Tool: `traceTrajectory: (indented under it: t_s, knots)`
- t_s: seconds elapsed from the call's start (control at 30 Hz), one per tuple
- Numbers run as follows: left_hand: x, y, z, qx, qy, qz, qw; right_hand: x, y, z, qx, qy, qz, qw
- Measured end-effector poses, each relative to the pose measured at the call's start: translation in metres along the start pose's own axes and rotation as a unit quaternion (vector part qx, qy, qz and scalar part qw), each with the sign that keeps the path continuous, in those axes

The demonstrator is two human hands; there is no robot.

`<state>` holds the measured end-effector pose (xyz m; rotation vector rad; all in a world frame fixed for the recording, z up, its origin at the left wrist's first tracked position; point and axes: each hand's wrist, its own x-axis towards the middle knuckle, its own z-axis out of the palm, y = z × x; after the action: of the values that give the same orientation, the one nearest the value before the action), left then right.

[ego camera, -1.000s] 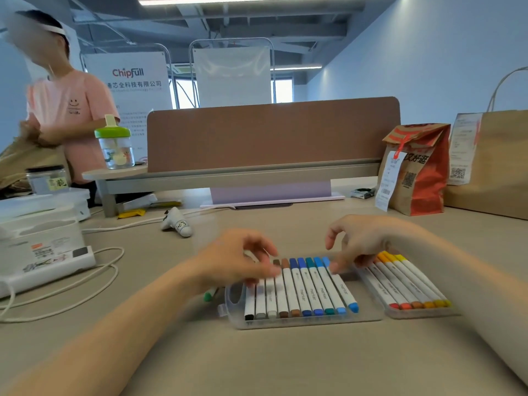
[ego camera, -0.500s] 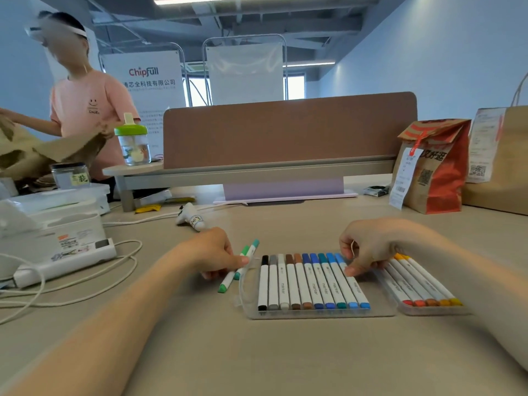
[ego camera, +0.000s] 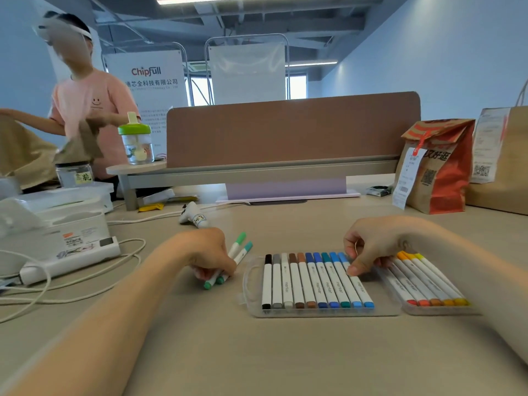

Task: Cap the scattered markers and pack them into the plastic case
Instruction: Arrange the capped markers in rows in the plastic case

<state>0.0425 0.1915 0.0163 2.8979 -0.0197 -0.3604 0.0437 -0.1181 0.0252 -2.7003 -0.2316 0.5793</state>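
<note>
Left fingers (ego camera: 213, 274): clenched round two green markers (ego camera: 239, 248), just left of plastic case (ego camera: 249, 282).
Marker axis: slanted, tips toward case.
Right fingers (ego camera: 354, 268): curled, thumb on last blue marker (ego camera: 361, 290); grip unclear.
Free room: probably case's right end.

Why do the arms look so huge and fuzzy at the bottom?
Head view: its wide-angle lens stretches the near forearms; the left hand gripping two green-capped white markers is slightly soft; the packed markers in the clear plastic case look sharper.
</note>
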Motion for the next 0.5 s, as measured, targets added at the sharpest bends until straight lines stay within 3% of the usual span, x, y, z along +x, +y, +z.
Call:
traceTrajectory:
  t_s: [0.23, 0.5]
  knots:
    - [-0.004, -0.001, -0.001, -0.022, 0.016, 0.01, 1.0, 0.002, -0.001, 0.002, 0.031, 0.04, -0.033, 0.998]
    - [-0.007, 0.008, 0.005, -0.221, 0.09, 0.097, 0.966, 0.0, -0.007, 0.005, 0.082, 0.098, -0.094, 0.987]
